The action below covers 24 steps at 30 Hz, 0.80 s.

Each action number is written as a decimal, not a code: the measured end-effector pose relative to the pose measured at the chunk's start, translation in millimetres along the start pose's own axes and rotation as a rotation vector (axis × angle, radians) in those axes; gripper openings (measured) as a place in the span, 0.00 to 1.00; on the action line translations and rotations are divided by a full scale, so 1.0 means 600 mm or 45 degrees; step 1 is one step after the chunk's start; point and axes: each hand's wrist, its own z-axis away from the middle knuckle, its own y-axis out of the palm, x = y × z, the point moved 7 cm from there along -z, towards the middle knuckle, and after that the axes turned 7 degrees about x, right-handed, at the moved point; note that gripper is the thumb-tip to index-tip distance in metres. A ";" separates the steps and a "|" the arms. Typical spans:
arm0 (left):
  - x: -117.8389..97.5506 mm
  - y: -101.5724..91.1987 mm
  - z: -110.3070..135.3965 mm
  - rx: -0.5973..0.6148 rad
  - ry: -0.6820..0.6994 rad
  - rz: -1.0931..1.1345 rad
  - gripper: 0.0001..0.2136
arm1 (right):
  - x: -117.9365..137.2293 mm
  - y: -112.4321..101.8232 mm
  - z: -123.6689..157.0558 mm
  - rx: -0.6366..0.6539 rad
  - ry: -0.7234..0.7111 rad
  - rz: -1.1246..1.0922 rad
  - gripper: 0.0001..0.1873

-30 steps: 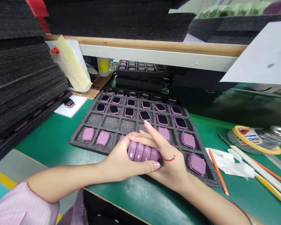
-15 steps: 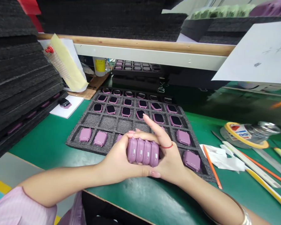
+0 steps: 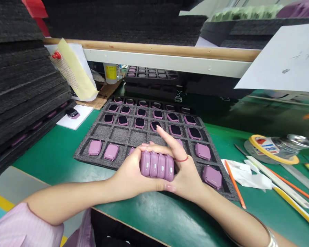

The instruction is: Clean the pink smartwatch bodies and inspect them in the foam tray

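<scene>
A row of several purple smartwatch cases (image 3: 157,165), pressed side by side, is held between both hands above the near edge of a black foam tray (image 3: 113,134). My left hand (image 3: 130,171) wraps the row from the left, its thumb along the bottom. From the right, my right hand (image 3: 187,171) closes on the same row, with its index finger raised. In the tray's far rows, watch cases (image 3: 139,122) lie with dark screens up. Nearer ones, such as a purple case (image 3: 111,151) on the left and another (image 3: 212,176) on the right, show their backs. My hands hide part of the tray.
Stacked black foam trays (image 3: 18,85) rise at the left. A shelf edge (image 3: 157,61) crosses overhead. On the right lie a glass bottle with a yellow ring (image 3: 273,149), a white tissue (image 3: 247,175) and an orange stick (image 3: 235,185). One watch (image 3: 72,113) rests on white paper.
The hands and the row of watch cases stay almost still. The whole view has shifted very slightly.
</scene>
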 end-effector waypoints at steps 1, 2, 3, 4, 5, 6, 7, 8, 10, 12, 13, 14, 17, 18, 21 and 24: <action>0.000 -0.001 0.000 -0.009 0.000 -0.012 0.30 | -0.001 0.000 0.000 0.007 0.003 0.008 0.50; 0.001 -0.003 -0.001 -0.026 -0.008 -0.029 0.31 | -0.002 0.001 0.000 0.016 0.006 0.015 0.50; 0.001 -0.005 -0.001 -0.044 -0.018 -0.049 0.31 | -0.003 0.002 0.000 0.032 0.011 0.023 0.50; 0.002 -0.008 -0.002 -0.057 -0.027 -0.069 0.32 | -0.003 0.004 0.000 0.054 0.015 0.038 0.51; 0.003 -0.010 -0.003 -0.060 -0.034 -0.084 0.32 | -0.001 0.004 0.001 0.073 0.017 0.058 0.53; 0.003 -0.011 -0.004 -0.056 -0.035 -0.097 0.32 | 0.001 0.005 0.002 0.092 0.017 0.084 0.56; 0.003 -0.013 -0.005 -0.053 -0.032 -0.108 0.32 | 0.005 0.004 0.004 0.112 0.016 0.118 0.59; 0.004 -0.015 -0.006 -0.051 -0.033 -0.121 0.32 | 0.010 0.002 0.007 0.130 0.018 0.153 0.62; 0.005 -0.019 -0.007 -0.047 -0.040 -0.163 0.33 | 0.017 -0.007 0.017 0.161 0.026 0.219 0.63; 0.008 -0.021 -0.009 -0.017 -0.076 -0.220 0.35 | 0.017 -0.027 0.031 0.173 0.074 0.323 0.52; 0.011 -0.020 -0.010 0.009 -0.107 -0.243 0.37 | 0.014 -0.043 0.040 0.161 0.114 0.427 0.44; 0.014 -0.020 -0.010 0.032 -0.147 -0.261 0.40 | 0.009 -0.063 0.049 0.137 0.163 0.568 0.36; 0.015 -0.020 -0.010 0.084 -0.180 -0.262 0.47 | -0.007 -0.149 0.085 0.019 0.318 1.030 0.15; 0.013 -0.019 -0.010 0.099 -0.157 -0.239 0.48 | -0.011 -0.182 0.099 -0.030 0.363 1.138 0.12; 0.009 -0.016 -0.012 0.127 -0.112 -0.177 0.44 | -0.014 -0.272 0.151 -0.178 0.471 1.383 0.10; 0.014 -0.011 -0.013 0.131 -0.145 -0.209 0.32 | -0.019 -0.320 0.204 -0.217 0.549 1.510 0.14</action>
